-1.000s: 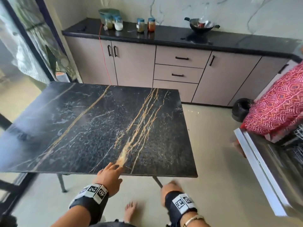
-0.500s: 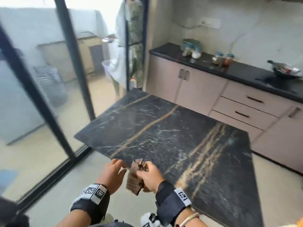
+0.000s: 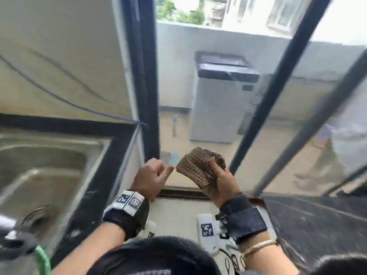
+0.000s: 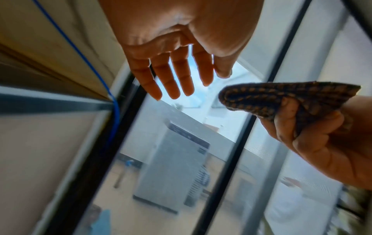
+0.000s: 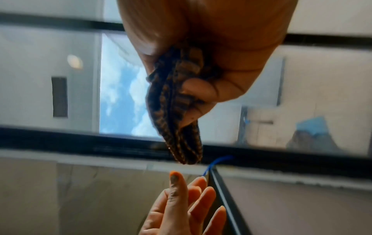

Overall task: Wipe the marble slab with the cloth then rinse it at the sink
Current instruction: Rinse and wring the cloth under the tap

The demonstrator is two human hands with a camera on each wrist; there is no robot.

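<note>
Right hand (image 3: pixel 220 180): fingers curled, gripping folded brown waffle-weave cloth (image 3: pixel 195 167) in the air.
Left hand (image 3: pixel 150 178): fingers extended, relaxed, empty, just beside cloth.
Stainless steel sink (image 3: pixel 45 167): left.
Dark marble slab (image 3: pixel 317 221): right.

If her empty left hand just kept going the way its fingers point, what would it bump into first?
Probably the glass door. The left hand points forward, its fingers straight, passing just left of the cloth in the right hand. Depth is hard to judge.

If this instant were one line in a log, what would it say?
right hand: grips cloth | left hand: open, empty | sink: left, not reached | slab: right
</note>
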